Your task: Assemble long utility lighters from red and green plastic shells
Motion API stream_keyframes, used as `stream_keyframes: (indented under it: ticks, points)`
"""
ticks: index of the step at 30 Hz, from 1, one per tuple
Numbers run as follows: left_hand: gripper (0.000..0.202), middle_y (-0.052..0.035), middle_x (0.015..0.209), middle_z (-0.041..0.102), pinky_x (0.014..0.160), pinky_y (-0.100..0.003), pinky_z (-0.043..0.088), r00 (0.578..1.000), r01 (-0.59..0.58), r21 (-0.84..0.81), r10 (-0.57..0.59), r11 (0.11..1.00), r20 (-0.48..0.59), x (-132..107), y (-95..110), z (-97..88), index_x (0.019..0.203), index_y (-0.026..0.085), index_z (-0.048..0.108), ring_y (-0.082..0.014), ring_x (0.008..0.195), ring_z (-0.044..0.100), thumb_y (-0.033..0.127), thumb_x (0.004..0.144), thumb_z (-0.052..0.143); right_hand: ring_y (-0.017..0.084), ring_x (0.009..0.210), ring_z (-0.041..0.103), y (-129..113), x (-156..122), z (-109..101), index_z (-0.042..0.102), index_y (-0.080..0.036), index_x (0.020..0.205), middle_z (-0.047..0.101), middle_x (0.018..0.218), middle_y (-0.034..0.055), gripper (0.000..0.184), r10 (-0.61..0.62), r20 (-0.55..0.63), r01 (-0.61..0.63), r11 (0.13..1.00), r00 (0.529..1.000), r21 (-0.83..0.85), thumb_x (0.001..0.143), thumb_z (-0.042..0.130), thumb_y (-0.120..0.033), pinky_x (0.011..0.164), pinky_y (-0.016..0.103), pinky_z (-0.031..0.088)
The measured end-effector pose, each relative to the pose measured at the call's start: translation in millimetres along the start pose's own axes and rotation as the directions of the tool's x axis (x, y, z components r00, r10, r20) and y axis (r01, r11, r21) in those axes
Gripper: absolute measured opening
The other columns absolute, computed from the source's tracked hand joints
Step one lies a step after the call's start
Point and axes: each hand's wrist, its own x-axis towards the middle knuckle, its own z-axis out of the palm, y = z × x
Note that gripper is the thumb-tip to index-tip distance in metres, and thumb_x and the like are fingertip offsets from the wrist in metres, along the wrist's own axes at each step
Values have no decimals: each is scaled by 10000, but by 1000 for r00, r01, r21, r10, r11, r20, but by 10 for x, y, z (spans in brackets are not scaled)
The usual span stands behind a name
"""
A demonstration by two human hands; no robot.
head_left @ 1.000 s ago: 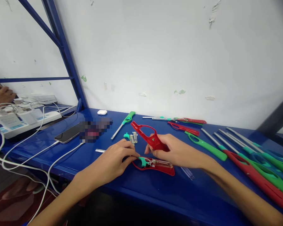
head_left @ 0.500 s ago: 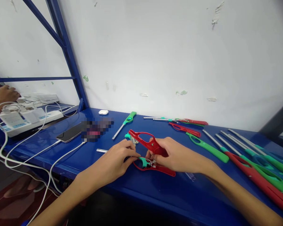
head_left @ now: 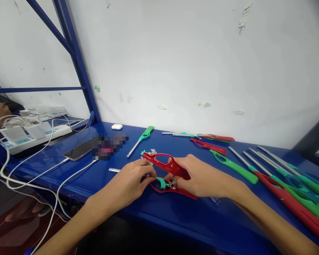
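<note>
Lying open near the front edge of the glossy blue table (head_left: 202,219), a hollow red plastic handle half (head_left: 188,193) cradles a teal plastic trigger (head_left: 162,183) and thin white wires (head_left: 171,184); the matching red plastic cover (head_left: 178,170), with its oval finger loop, is off, so the work looks partway, the two halves not joined. The left hand (head_left: 134,177) appears to pinch the front end, where a slim silver metal tube (head_left: 114,170) pokes out toward nine o'clock. The right hand (head_left: 199,173) grips the cover while its fingertips dip among the wires, their exact hold hidden. Around it, at eleven o'clock, sit small teal and translucent pieces (head_left: 153,152); at two, a smooth green plastic handle (head_left: 236,167); at three, long-stemmed, seemingly complete lighters (head_left: 289,200).
</note>
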Motion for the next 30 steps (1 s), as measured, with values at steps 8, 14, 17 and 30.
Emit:
stream_keyframes:
  ticks: [8,14,17,30]
  points:
    - [198,-30,1071,719,851,-304,497,999,-25,55,23,998,31,-22,24,-18,996,245,738,-206,990,667,180,1004,551,124,580,417,-67,-6,-43,590,-224,903,617,704,-30,95,7,42,0,986,999,-164,866,522,-168,543,267,280]
    - [231,-47,1044,677,824,-329,515,995,-61,164,48,985,82,-88,153,-93,997,234,699,-218,952,646,154,1008,483,189,705,538,-70,-14,4,528,-227,830,636,708,-6,67,-28,9,29,939,1000,-343,841,534,-161,578,301,246]
    - [234,-52,1051,683,920,-368,517,994,-60,192,41,980,101,-131,246,-135,959,226,684,-231,1011,640,133,985,471,198,726,560,-66,-20,16,543,-224,846,656,733,4,65,-41,20,45,932,999,-360,848,531,-161,589,309,247]
    - [344,-133,1339,634,1122,-477,462,995,-61,287,36,956,90,-191,322,-109,1260,183,598,-287,1253,602,132,959,439,191,723,552,-49,-5,27,563,-216,847,672,750,14,83,-48,39,59,923,998,-379,839,532,-140,611,304,272]
